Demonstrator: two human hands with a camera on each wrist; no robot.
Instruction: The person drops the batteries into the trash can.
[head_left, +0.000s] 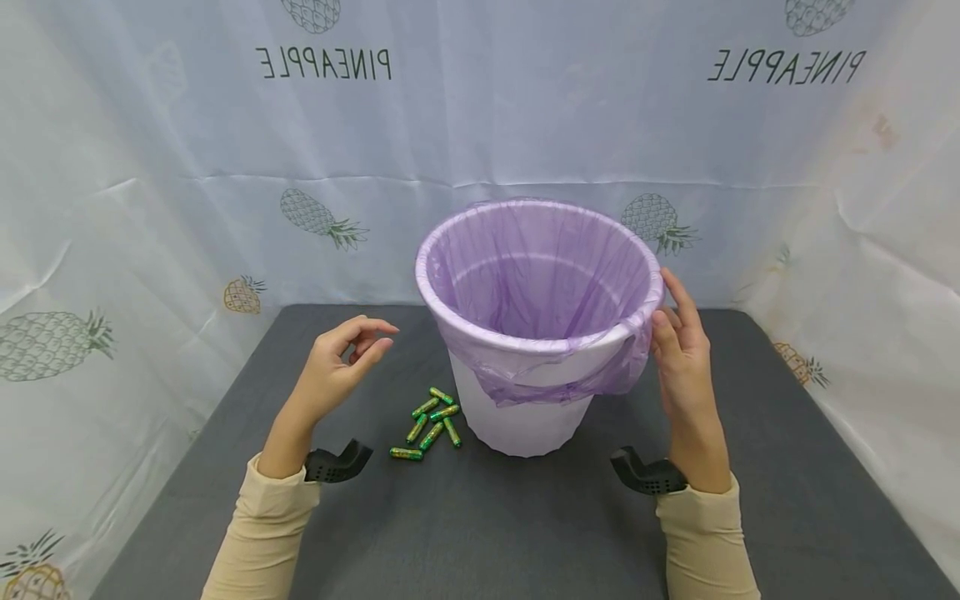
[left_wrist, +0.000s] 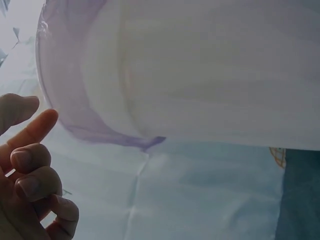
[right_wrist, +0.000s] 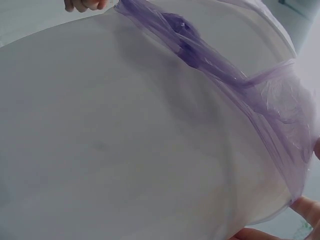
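Note:
A white bin stands upright on the dark table, lined with a translucent purple trash bag folded down over its rim. My right hand rests at the bin's right side, its thumb and index finger apart and touching the bag at the rim. In the right wrist view, the gathered bag edge runs across the bin wall toward those fingertips. Left of the bin, my left hand hovers with fingers loosely bent and nothing in them. The left wrist view shows its fingertips beside the bag-covered rim.
Several small green-and-gold wrapped sticks lie on the dark table at the bin's lower left. A pale curtain with pineapple prints encloses the back and sides. Black wrist mounts stick out from both forearms.

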